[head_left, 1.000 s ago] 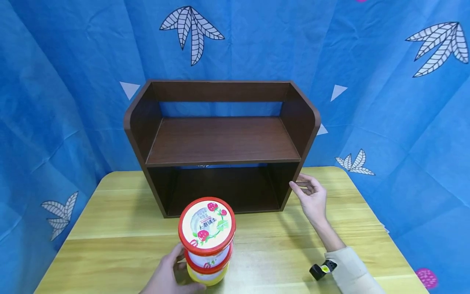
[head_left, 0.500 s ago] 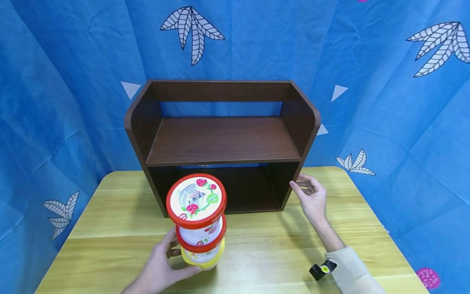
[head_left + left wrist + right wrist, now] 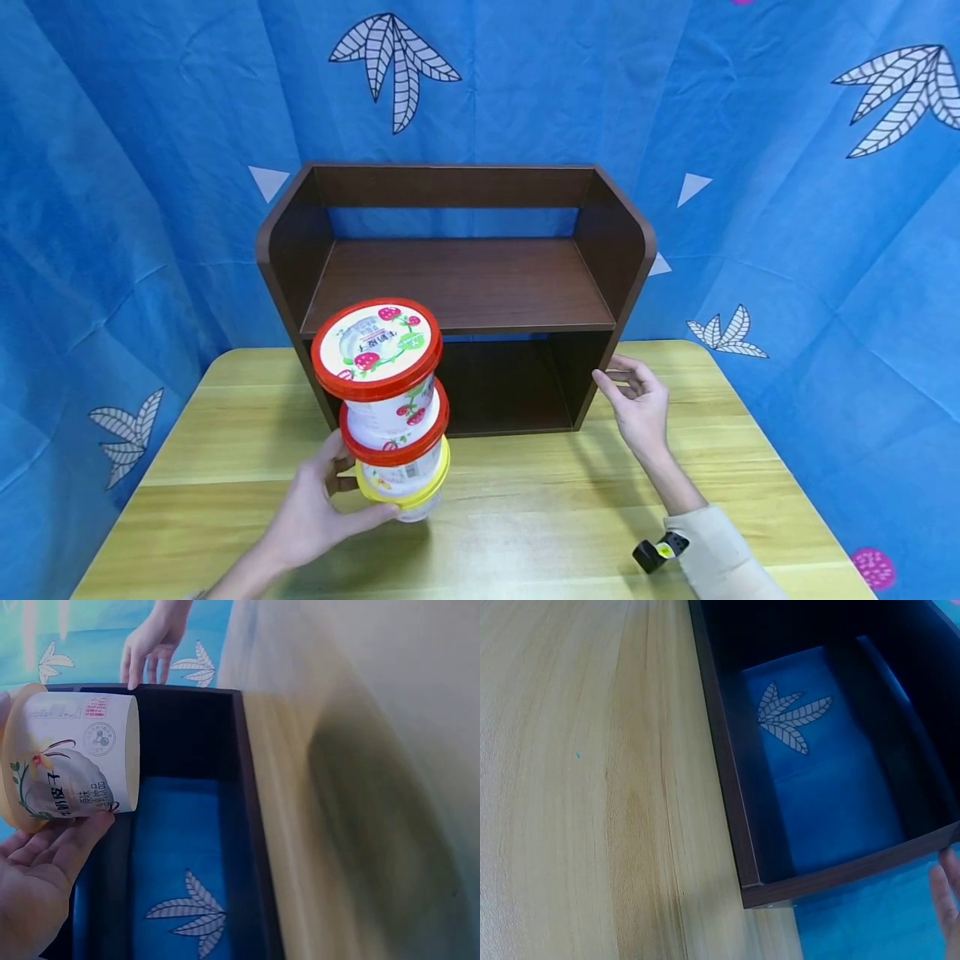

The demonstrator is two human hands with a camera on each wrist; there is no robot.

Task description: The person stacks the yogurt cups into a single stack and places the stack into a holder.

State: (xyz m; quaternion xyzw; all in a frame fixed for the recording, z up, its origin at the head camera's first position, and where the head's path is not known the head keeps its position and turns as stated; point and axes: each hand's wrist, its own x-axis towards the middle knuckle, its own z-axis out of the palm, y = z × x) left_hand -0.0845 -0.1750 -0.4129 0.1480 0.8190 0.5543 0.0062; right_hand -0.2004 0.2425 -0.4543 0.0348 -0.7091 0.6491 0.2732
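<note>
In the head view three paper tubs are stacked: a red-lidded tub on top, another red-lidded tub in the middle, a yellow-lidded tub at the bottom. My left hand grips the bottom tub, holding the leaning stack up off the table before a dark brown two-tier shelf. The left wrist view shows printing on the bottom tub, with fingers beneath it. At the shelf's right side panel, my right hand touches the outer edge with relaxed fingers and holds nothing.
The shelf stands at the back of a light wooden table. Behind hangs a blue curtain with white leaf prints. A small black device is worn at my right wrist. The lower opening lies right of the stack.
My left hand has raised the stack of tubs and moved it forward and to the left, nearer the shelf's left half. The right hand has stayed at the side panel.
</note>
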